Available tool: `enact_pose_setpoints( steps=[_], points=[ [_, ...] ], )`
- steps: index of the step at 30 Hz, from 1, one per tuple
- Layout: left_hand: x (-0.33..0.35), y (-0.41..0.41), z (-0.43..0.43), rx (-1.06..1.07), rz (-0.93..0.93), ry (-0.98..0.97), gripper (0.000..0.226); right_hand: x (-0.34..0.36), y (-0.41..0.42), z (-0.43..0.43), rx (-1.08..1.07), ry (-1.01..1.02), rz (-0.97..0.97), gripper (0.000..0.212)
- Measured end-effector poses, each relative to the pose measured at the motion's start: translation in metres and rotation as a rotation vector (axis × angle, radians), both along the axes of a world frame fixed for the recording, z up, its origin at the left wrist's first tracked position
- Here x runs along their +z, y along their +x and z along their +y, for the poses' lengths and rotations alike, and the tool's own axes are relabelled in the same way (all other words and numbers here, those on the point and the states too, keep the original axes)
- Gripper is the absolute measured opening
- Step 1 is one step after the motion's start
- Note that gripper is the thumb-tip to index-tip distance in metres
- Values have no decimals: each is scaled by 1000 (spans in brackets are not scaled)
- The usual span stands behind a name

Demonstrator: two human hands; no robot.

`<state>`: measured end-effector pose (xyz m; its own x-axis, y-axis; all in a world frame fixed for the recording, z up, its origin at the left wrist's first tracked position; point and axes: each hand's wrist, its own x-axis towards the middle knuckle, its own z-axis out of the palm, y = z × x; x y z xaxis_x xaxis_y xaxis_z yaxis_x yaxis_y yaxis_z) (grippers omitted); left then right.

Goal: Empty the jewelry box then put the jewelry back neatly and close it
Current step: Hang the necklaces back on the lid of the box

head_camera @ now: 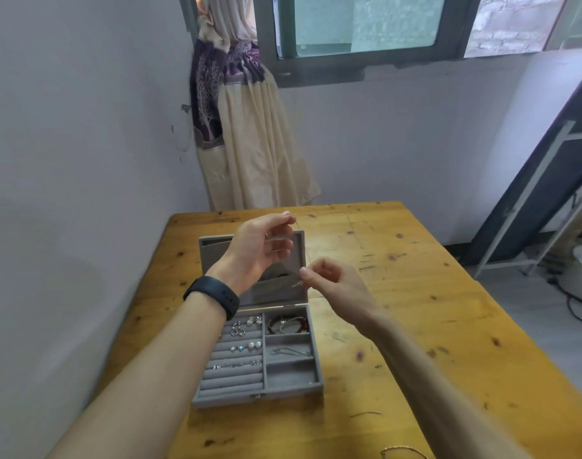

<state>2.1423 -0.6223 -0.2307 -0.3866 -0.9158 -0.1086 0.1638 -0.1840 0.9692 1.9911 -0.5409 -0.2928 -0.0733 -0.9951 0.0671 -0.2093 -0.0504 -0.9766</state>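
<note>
The fine necklace chain (298, 241) is stretched in the air between both hands, in front of the open lid (216, 250) of the jewelry box (260, 397). The left hand (261, 246) pinches the upper end at its fingertips. The right hand (332, 279), below and just beside it, pinches the lower end, where a small pendant appears to hang.

Judged step: returning this chain to the box. The vacant compartment (289, 374) lies below the right hand, towards the person.

Procedure:
1. Lower the pendant end first.
2. Feed the chain down in loose coils.
3. Release the left pinch last.

Avoid slack, which invites knots. A gold chain (402, 451) on the worktop (432, 293), beneath the right forearm, awaits stowing.
</note>
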Motion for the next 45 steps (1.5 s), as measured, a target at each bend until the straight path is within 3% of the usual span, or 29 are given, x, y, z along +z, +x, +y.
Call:
enact_pose_setpoints(
  steps=[4, 8, 10, 15, 23, 26, 30, 39, 42, 45],
  points=[
    [-10, 2, 9, 46, 21, 67, 13, -23, 5, 23, -49, 52, -26, 27],
    [-28, 2, 26, 48, 35, 140, 14, -35, 10, 43, -181, 83, -289, 15],
    [-36, 3, 34, 40, 68, 179, 15, -42, 10, 50, -219, 90, -345, 19],
    [-42, 8, 44, 42, 94, 235, 15, -55, 8, 65, -150, 195, -609, 10],
    [-42, 27, 39, 104, 62, 234, 13, -61, 2, 83, -104, 244, -671, 18],
    [-45, 31, 41, 121, 33, 236, 13, -62, 3, 92, -55, 213, -575, 20],
    [-44, 36, 42, 153, 124, 288, 11, -64, 4, 101, -68, 181, -485, 19],
    [-50, 38, 44, 30, -23, 242, 28, -67, 3, 100, -75, 178, -280, 27],
    [-45, 40, 44, 19, -35, 231, 20, -67, 4, 96, -58, 216, -330, 29],
    [-39, 42, 44, 23, 0, 224, 14, -63, 8, 93, -21, 251, -544, 29]
  ],
)
